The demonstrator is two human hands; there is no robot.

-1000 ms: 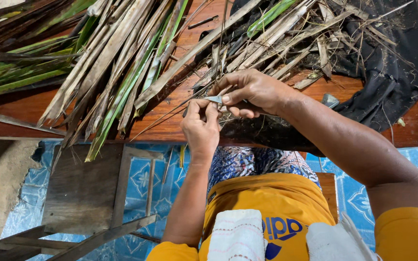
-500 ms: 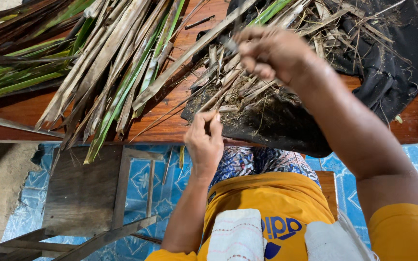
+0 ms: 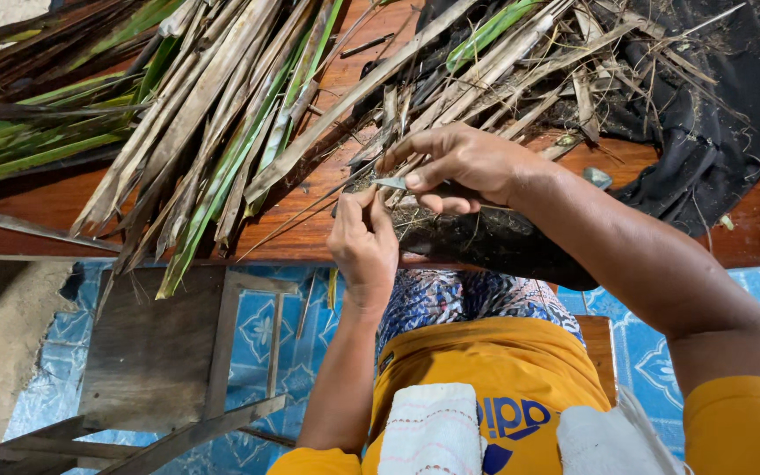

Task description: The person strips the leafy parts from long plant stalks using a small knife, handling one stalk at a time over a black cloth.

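Bottom of frame, nearest: yellow shirt, patterned cloth over the lap, two pale folded cloths at chest level. Lower left: one dark wooden board on a blue patterned floor, with loose wooden slats crossing below it.

Centre of frame: two hands, both the person's own. Left hand is pinched shut, thumb and forefinger gripping one end of a thin leaf rib that runs out to the left over the table edge. Right hand, just above and right of the left, fingers closed around a small knife; the blade tip shows between thumb and forefinger, lying against the rib right by the left fingertips. The handle is hidden in the palm.

Beneath both hands: one black cloth spread over the red-brown wooden table, reaching to the upper right corner. Dry leaf scraps lie scattered on it, too many to count.

Upper left to upper centre, farthest: a large heap of long palm leaves, green and dried brown mixed, fanned out toward the table edge; count not possible. Several blades overhang the edge above the board. One small grey object sits on the table right of the right forearm, kind unclear.
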